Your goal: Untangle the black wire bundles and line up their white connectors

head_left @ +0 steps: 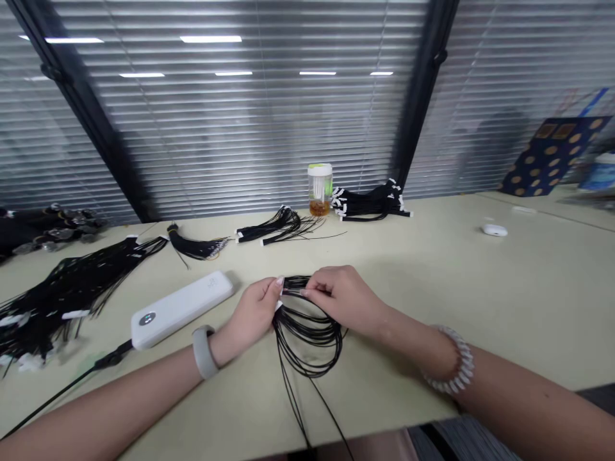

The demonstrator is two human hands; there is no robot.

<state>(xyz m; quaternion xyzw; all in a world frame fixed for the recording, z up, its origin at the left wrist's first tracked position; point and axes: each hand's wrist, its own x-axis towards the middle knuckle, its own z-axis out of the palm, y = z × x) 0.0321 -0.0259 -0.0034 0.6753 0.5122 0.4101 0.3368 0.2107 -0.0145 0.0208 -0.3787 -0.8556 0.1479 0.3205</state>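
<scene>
Pinching a bundle of thin black cords (pixel 307 336) at its gathered end, the person's left hand (pixel 252 314) and right hand (pixel 343 298) are both grasping it tightly, just to the right of a white power bank (pixel 181 309) on the table (pixel 480 307). Behind this power bank, other black cord bundles (pixel 273 225) are lying, and a jar (pixel 319 189) with yellow liquid is standing farther back. To its left, a large loose pile of cords (pixel 62 298) is spreading.

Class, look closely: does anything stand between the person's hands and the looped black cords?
Nothing visible does: the left hand and right hand pinch the black cord bundle directly. The white power bank lies beside the left hand, not between.
</scene>
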